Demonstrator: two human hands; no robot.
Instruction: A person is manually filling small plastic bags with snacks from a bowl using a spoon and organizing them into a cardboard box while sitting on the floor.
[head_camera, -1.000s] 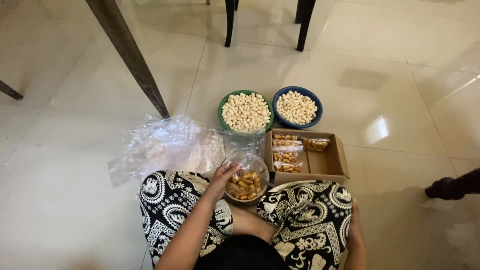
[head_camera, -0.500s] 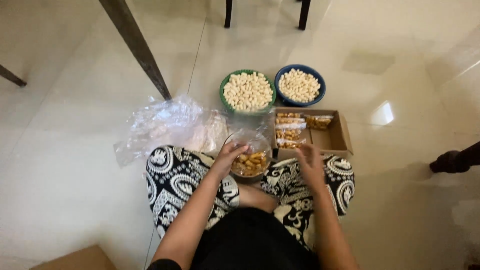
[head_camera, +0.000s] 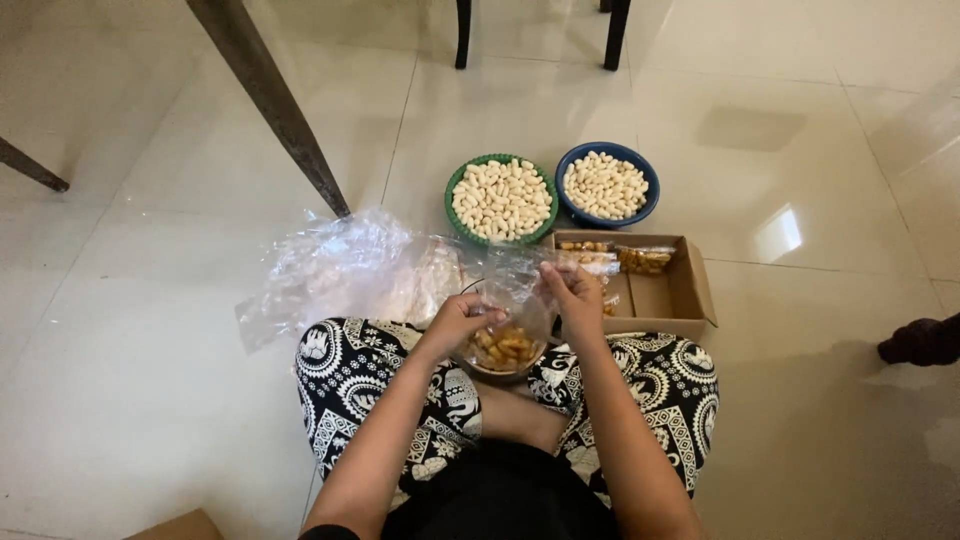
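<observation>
Bagging step judged in hand: clear plastic bag pinched at mouth by right hand, held over bowl of fried snacks between knees. Left hand cupped on bowl rim. Next judged needed: mouth kept wide, snacks scooped in.

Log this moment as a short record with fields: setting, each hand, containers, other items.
setting: person seated cross-legged on a pale tiled floor
left hand: at the rim of a bowl of fried snacks in the lap
right hand: fingers pinch a clear plastic bag above that bowl
containers: green bowl and blue bowl, both full of pale pieces
box: open cardboard box holding small filled packets
other items: heap of clear plastic on the floor; furniture legs behind
</observation>
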